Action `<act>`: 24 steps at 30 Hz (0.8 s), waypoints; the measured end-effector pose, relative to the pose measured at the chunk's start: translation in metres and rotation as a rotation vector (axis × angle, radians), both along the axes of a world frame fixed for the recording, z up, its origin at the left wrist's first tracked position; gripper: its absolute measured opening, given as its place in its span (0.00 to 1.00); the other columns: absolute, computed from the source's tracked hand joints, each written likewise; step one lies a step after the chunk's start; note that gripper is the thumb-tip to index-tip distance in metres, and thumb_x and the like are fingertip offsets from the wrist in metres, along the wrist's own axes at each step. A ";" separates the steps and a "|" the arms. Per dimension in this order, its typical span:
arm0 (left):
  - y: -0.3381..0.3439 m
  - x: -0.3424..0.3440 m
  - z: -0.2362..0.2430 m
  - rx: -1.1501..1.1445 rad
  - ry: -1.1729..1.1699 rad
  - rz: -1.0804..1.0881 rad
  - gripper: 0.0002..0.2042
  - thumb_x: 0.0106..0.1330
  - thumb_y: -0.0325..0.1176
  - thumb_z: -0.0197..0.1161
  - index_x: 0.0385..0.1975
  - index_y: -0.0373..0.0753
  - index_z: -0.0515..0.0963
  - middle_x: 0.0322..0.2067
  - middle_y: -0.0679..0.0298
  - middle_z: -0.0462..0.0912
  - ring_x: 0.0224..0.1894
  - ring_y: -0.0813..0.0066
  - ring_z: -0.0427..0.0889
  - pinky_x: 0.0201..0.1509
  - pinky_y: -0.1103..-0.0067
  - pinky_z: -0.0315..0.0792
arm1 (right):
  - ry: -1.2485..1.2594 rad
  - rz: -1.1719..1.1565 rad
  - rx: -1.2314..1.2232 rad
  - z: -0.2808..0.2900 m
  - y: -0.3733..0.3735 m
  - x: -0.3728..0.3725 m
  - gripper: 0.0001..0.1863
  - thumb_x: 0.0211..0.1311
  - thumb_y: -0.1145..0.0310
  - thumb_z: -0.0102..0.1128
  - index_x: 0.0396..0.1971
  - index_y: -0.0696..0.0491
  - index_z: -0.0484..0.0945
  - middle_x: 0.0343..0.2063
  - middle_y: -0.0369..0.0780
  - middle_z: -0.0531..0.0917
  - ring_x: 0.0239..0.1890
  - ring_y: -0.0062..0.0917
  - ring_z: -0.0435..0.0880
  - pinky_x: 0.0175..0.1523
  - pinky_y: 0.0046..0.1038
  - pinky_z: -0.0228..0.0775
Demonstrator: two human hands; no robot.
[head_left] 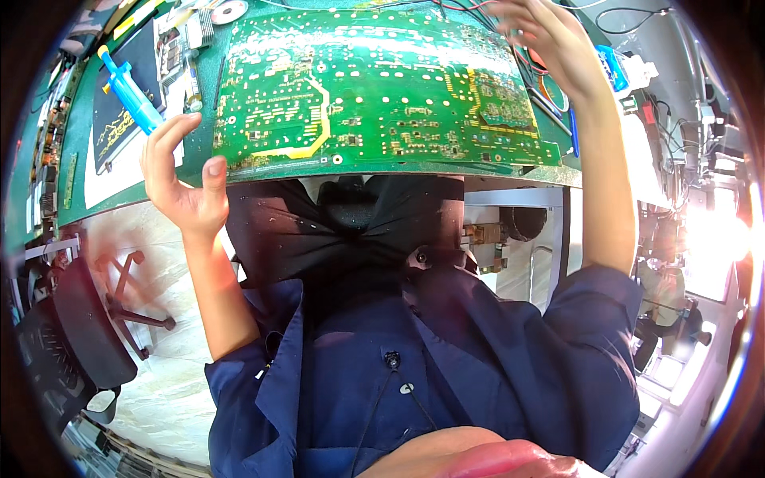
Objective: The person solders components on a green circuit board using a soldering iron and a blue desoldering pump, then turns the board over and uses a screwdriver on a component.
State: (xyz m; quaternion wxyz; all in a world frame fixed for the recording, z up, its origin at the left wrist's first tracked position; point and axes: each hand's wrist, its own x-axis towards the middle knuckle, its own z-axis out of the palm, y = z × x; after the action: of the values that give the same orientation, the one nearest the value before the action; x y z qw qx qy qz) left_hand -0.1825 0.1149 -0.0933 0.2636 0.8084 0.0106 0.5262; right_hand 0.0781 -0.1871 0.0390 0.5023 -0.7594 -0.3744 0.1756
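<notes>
A large green circuit board (374, 103) lies flat at the table's front edge, with gold traces and many small parts on it. My left hand (187, 179) is raised just off its left side, thumb and fingers apart and nothing between them. Close to those fingertips is a blue, syringe-shaped tool with a yellow tip (127, 89); its near end passes behind my fingers. My right hand (550, 40) is over the board's far right corner, near red and black wires. Its fingers are smeared by motion, so whether they hold anything cannot be told.
Beneath the blue tool lie a dark sheet (111, 127) and white paper (100, 187). Small electronic modules (171, 56) and a roll of tape (229, 11) stand at the far left. Hand tools (550, 107) lie along the board's right side. An office chair (84, 327) stands at left.
</notes>
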 end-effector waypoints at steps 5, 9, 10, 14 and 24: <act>-0.070 -0.003 0.043 0.134 -0.018 -0.113 0.17 0.45 0.38 0.72 0.32 0.38 0.77 0.36 0.60 0.78 0.39 0.63 0.75 0.45 0.70 0.67 | -0.068 -0.397 -0.155 -0.018 -0.099 -0.029 0.20 0.65 0.58 0.50 0.46 0.60 0.74 0.38 0.41 0.82 0.38 0.19 0.80 0.43 0.21 0.70; -0.156 0.035 0.065 0.266 0.101 -0.434 0.18 0.43 0.34 0.72 0.36 0.42 0.76 0.38 0.63 0.76 0.40 0.63 0.75 0.43 0.70 0.68 | 0.073 -0.332 -0.064 -0.047 -0.126 -0.029 0.20 0.65 0.57 0.49 0.47 0.59 0.74 0.38 0.40 0.82 0.40 0.20 0.80 0.44 0.20 0.70; -0.168 0.048 0.068 0.335 0.200 -0.448 0.19 0.44 0.32 0.70 0.39 0.42 0.75 0.40 0.63 0.74 0.42 0.62 0.74 0.44 0.70 0.67 | 0.107 -0.318 -0.054 -0.049 -0.123 -0.033 0.21 0.66 0.56 0.49 0.47 0.58 0.74 0.39 0.40 0.82 0.40 0.20 0.80 0.44 0.20 0.69; -0.194 0.086 0.060 0.439 0.397 -0.333 0.18 0.45 0.29 0.67 0.37 0.39 0.73 0.39 0.59 0.71 0.41 0.62 0.71 0.45 0.70 0.65 | 0.236 -0.254 -0.023 -0.062 -0.117 -0.046 0.22 0.65 0.52 0.49 0.42 0.59 0.77 0.35 0.38 0.82 0.37 0.17 0.79 0.39 0.16 0.63; -0.193 0.071 0.062 0.622 0.121 -0.395 0.05 0.47 0.23 0.61 0.24 0.37 0.73 0.25 0.62 0.70 0.27 0.66 0.72 0.29 0.73 0.66 | 0.388 -0.131 0.099 -0.059 -0.119 -0.063 0.24 0.58 0.49 0.56 0.40 0.57 0.77 0.31 0.33 0.79 0.26 0.08 0.63 0.27 0.14 0.47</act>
State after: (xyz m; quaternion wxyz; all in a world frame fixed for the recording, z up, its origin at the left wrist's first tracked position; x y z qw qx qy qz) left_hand -0.1115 -0.0777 -0.0314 0.1005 0.8659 -0.2905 0.3947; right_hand 0.0151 -0.3058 -0.0203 0.6120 -0.7085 -0.2285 0.2668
